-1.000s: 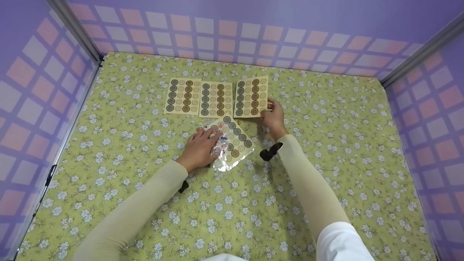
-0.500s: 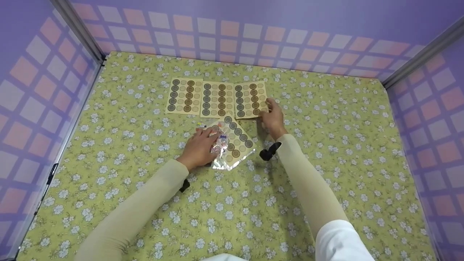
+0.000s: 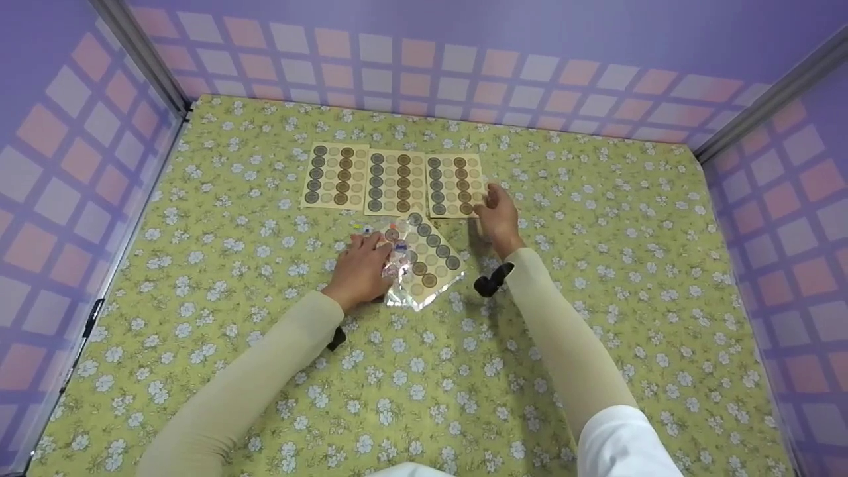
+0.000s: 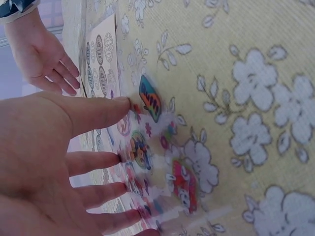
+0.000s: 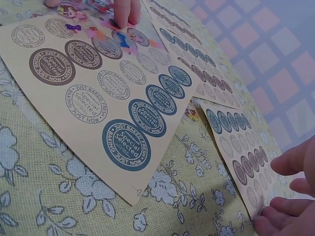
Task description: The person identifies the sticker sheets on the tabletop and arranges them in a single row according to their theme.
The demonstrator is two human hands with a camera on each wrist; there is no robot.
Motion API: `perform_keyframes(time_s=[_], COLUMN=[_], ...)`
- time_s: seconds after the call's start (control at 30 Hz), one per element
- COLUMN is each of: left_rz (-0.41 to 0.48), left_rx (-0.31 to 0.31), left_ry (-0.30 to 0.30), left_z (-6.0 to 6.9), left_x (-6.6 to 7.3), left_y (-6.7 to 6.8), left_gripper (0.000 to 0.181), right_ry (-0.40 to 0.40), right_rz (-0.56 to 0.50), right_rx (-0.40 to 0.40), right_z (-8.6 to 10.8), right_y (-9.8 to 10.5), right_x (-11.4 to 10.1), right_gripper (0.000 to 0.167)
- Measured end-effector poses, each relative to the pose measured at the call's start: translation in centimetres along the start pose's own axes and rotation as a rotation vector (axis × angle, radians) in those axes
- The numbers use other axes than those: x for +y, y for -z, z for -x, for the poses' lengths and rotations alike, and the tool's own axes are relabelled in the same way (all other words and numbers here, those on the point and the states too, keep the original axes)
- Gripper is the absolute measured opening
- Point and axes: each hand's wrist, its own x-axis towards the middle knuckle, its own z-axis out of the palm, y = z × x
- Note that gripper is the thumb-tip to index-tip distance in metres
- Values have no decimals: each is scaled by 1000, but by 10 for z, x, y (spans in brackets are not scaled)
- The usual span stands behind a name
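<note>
Three cream sheets of round stickers lie in a row in the head view: a left one, a middle one and a right one. The right hand is at the right sheet's lower right edge, its fingers relaxed; touching or just apart is unclear. A fourth sheet lies turned at an angle below the row. Over its left part lies a clear sheet of colourful stickers, on which the left hand rests with spread fingers. In the left wrist view its fingertips touch the clear film.
A flowered yellow-green cloth covers the table. Purple panels with a checked pattern stand at the back and both sides, joined by grey posts. Dark devices are strapped at both wrists.
The right sheet has come down flat and straighter in the row, and the right hand's fingers have loosened from its edge. The left hand and the clear sheet have shifted slightly left.
</note>
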Motion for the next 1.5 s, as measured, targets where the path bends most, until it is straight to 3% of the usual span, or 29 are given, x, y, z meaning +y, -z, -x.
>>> perform_keyframes(time_s=[0.3, 0.5, 0.67, 0.77, 0.9, 1.0, 1.2, 1.5], left_rz=[8, 18, 8, -8, -26, -36, -58, -70], left_rx=[2, 0, -7, -13, -34, -73, -145, -135], left_ry=[50, 51, 70, 77, 51, 26, -9, -47], left_z=[0, -1, -2, -5, -10, -13, -16, -22], left_x=[0, 0, 0, 3, 8, 11, 10, 13], left_y=[0, 0, 1, 3, 6, 7, 3, 4], left_gripper=[26, 25, 35, 54, 79, 85, 84, 71], right_ry=[13, 8, 38, 59, 73, 87, 82, 24], right_rz=[79, 55, 42, 46, 43, 38, 27, 72], right_rx=[14, 8, 14, 5, -13, -26, -70, -211], right_z=[4, 8, 15, 18, 22, 26, 32, 37], right_y=[-1, -1, -2, -3, -7, -11, -17, -22], right_x=[1, 3, 1, 1, 1, 2, 6, 9], right_gripper=[55, 55, 51, 50, 51, 50, 40, 39])
